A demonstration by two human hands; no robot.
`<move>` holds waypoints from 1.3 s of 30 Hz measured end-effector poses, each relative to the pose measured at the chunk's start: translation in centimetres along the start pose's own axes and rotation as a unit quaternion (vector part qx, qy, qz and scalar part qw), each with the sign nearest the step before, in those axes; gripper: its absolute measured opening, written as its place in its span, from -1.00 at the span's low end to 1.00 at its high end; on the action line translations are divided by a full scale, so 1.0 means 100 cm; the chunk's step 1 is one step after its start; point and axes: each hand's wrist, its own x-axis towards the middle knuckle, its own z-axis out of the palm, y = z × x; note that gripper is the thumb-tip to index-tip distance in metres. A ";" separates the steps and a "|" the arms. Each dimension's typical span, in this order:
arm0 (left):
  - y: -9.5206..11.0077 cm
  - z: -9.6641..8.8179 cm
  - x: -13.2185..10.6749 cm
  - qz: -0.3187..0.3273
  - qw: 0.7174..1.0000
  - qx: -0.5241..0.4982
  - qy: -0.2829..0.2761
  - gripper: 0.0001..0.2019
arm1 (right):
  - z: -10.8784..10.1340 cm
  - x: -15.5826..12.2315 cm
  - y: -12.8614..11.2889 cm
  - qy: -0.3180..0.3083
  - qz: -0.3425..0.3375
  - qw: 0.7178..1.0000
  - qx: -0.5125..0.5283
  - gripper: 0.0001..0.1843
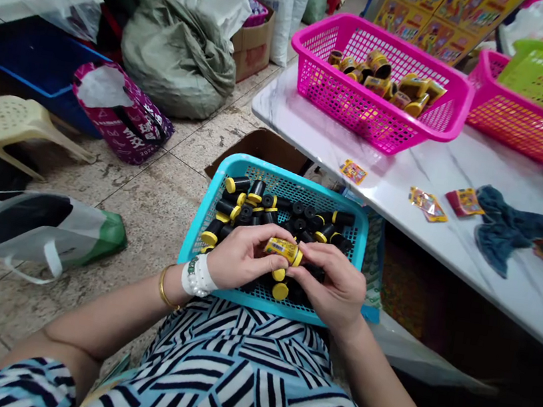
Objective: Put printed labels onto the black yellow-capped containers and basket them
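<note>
Between my two hands is a small canister (pixel 282 250) with a yellow printed label and a yellow cap. My left hand (pixel 242 257) grips its left part with thumb and fingers. On the cap end, the fingertips of my right hand (pixel 334 281) are closed. Below both hands sits a light blue basket (pixel 189 246) on my lap, holding several black canisters (pixel 272 201) with yellow caps. None of the black ones that show has a yellow wrap. My hands hide part of the basket's contents.
A marble-patterned table (pixel 307 124) on the right carries a pink basket (pixel 377 134) of labelled canisters (pixel 379 67), loose printed wrappers (pixel 428 204) and a dark blue cloth (pixel 500 229). Bags (pixel 45 229) and a cream stool (pixel 8 119) stand on the floor at left.
</note>
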 end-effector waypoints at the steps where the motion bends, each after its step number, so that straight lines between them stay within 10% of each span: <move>1: -0.001 0.001 -0.001 0.012 1.000 0.025 0.006 -0.74 | 0.002 -0.002 -0.001 0.010 0.027 0.999 0.023 -0.66; 7: -0.004 0.003 -0.006 0.065 0.992 0.110 0.006 -0.77 | 0.012 -0.008 -0.011 -0.009 0.268 0.943 0.198 -0.73; 16: 0.000 0.009 -0.008 -0.058 0.998 0.007 0.001 -0.71 | 0.006 -0.019 -0.006 -0.022 0.012 1.000 -0.011 -0.65; 20: -0.007 0.013 -0.010 0.002 0.998 0.045 0.035 -0.80 | 0.007 -0.016 -0.003 -0.030 0.140 0.988 0.059 -0.76; 25: -0.013 0.012 -0.012 0.073 0.993 0.096 0.012 -0.74 | 0.010 -0.011 0.000 -0.114 0.356 0.885 0.277 -0.64; 32: -0.004 0.005 -0.015 -0.103 0.991 -0.083 0.029 -0.62 | 0.013 -0.009 -0.006 -0.001 0.264 0.936 0.232 -0.66; 35: -0.002 0.006 -0.015 -0.049 0.998 0.014 0.044 -0.76 | 0.013 -0.008 -0.005 -0.010 0.281 0.931 0.234 -0.68; 39: -0.006 0.006 -0.010 0.082 0.984 0.155 0.043 -0.74 | 0.012 -0.006 0.002 -0.054 0.401 0.847 0.344 -0.67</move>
